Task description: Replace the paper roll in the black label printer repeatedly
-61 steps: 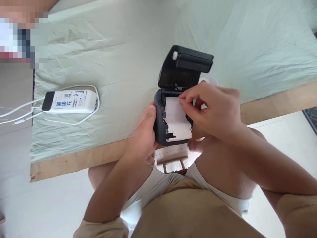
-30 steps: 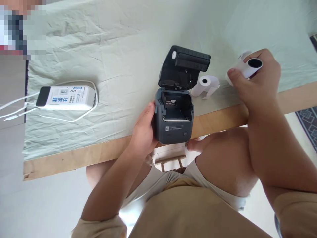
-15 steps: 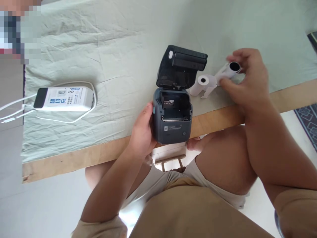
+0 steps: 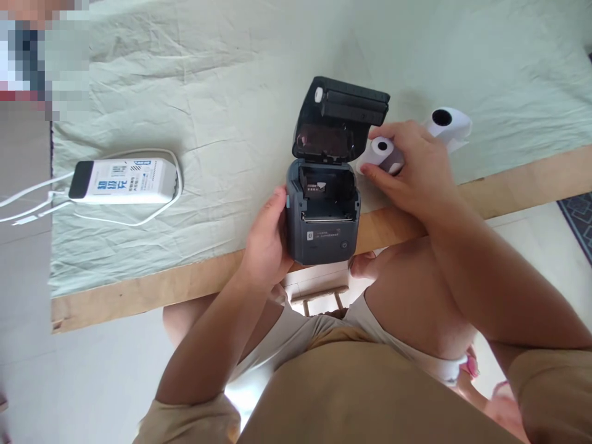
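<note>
A dark label printer rests at the table's front edge, its lid swung up and the paper bay bare inside. My left hand grips the printer's left side, thumb near the light blue side button. Just right of the printer, my right hand has its thumb and fingers closed around a small white paper roll with a narrow core. Behind that hand lies a second white roll with a wider dark core, out of its grasp.
On the left, a white power strip with a black end lies among white cables. Pale green cloth covers the table, leaving a bare wooden front edge. Part of another person is blurred at top left.
My right hand has let go of the wide-core roll, which now lies farther right, and has moved left onto the small roll. My left hand still holds the printer.
</note>
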Demonstrator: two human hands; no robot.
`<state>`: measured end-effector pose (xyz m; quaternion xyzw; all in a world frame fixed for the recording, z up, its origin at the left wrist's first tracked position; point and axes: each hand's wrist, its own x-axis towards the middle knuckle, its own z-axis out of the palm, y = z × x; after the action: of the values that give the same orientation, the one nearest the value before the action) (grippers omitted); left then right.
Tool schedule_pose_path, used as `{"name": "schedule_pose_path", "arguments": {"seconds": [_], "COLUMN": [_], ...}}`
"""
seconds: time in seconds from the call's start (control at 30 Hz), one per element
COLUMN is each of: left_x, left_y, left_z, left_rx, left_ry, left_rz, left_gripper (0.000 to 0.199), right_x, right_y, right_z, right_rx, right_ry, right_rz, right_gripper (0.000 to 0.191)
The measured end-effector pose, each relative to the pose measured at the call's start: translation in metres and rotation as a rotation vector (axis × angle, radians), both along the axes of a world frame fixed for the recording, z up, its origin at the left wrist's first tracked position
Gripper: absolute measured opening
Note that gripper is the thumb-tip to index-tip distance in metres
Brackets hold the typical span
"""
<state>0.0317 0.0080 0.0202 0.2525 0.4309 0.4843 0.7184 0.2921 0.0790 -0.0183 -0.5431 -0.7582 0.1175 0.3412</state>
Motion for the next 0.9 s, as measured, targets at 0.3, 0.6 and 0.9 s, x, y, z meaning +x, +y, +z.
{"name": "schedule_pose_path", "arguments": {"seconds": [0.3,0.6,0.9], "left_x": [-0.005,-0.003,-0.004], "left_y": [-0.003,-0.004,-0.004], "left_z": [-0.002,0.0,-0.003], "left_rx": [0.075,0.068,0.07], "left_ry": [0.038,0.037,0.01], "left_rz": [-0.079,-0.06,-0.059], "left_gripper": [0.049,0.053,0.046], "right_x": [-0.03,-0.067,-0.065], "right_y": [-0.048,-0.039,-0.049], "right_z": [0.042,0.041,0.034], "right_rx": [0.371,0.183,0.344], "right_ry": [0.232,0.09,0.177], "right_rz": [0.138,0.22,0.42], "right_gripper": [0.036,0.015,0.02]}}
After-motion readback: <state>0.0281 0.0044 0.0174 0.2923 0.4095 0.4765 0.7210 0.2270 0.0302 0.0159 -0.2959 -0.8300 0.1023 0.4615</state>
